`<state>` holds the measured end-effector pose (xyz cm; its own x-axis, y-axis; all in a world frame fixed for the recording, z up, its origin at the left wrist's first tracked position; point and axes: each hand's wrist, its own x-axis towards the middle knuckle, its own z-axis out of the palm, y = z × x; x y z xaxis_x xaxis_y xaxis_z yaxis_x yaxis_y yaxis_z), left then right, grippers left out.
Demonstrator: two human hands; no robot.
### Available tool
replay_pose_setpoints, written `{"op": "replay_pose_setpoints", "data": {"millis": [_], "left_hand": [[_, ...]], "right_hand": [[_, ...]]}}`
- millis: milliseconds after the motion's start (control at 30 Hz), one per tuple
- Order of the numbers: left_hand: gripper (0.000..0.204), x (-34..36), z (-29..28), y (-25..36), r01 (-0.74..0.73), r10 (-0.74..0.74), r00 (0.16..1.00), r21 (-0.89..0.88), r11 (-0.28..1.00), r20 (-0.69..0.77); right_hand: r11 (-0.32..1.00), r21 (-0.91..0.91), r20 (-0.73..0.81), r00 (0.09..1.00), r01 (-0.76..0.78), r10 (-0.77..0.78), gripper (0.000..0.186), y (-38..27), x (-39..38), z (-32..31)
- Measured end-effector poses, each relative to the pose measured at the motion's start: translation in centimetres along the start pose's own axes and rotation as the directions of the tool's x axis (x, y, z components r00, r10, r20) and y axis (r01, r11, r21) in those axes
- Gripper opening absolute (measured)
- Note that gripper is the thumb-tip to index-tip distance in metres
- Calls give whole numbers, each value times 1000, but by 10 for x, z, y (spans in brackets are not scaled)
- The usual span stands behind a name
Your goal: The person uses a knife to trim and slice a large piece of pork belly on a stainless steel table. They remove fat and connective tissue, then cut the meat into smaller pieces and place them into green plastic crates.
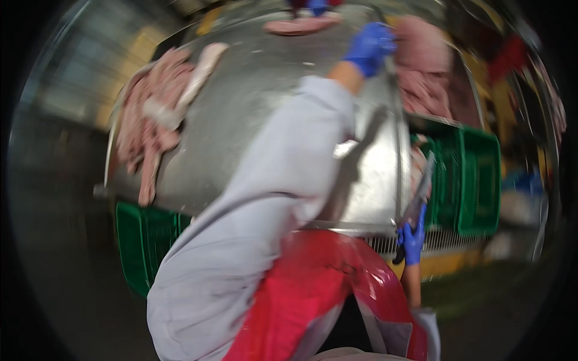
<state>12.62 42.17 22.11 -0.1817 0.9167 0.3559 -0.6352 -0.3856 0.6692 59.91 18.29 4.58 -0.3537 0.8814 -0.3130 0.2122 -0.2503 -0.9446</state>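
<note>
My left arm, in a pale sleeve, stretches across the metal table (241,114). At its end my left hand (368,49), in a blue glove, is beside a pile of pink meat (423,60) at the far right. Its fingers are blurred, so I cannot tell whether they grip the meat. Low on the right, my blue-gloved right hand (413,242) is closed on a knife (421,191). The blade points up and away, beside the table's right edge and over a green crate. A bit of the dark handle shows below the hand.
Long pink meat strips (147,114) lie heaped on the table's left side. A green crate (480,180) stands at the right, another green crate (135,240) at the lower left. Across the table, another person's gloved hand (317,7) is near a meat strip (302,25).
</note>
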Motion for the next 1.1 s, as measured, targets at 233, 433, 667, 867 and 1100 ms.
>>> {"op": "replay_pose_setpoints", "data": {"millis": [233, 433, 667, 867, 1100], "left_hand": [[57, -177, -113, 69, 134, 17, 989, 927, 349, -150], [83, -446, -373, 244, 776, 286, 592, 629, 52, -754], [112, -462, -434, 445, 940, 891, -47, 282, 192, -451], [106, -565, -529, 549, 750, 931, 365, 595, -291, -4], [112, -786, -502, 588, 842, 507, 538, 456, -287, -674]], "right_hand": [[964, -93, 58, 968, 249, -244, 78, 12, 21, 81], [993, -114, 156, 988, 17, 1, 81, -27, 1, 171], [956, -287, 120, 988, -57, 95, 81, -52, -14, 278], [924, -371, 62, 990, -94, 126, 81, -76, -26, 329], [925, -369, 46, 992, -92, 117, 76, -74, -37, 362]]}}
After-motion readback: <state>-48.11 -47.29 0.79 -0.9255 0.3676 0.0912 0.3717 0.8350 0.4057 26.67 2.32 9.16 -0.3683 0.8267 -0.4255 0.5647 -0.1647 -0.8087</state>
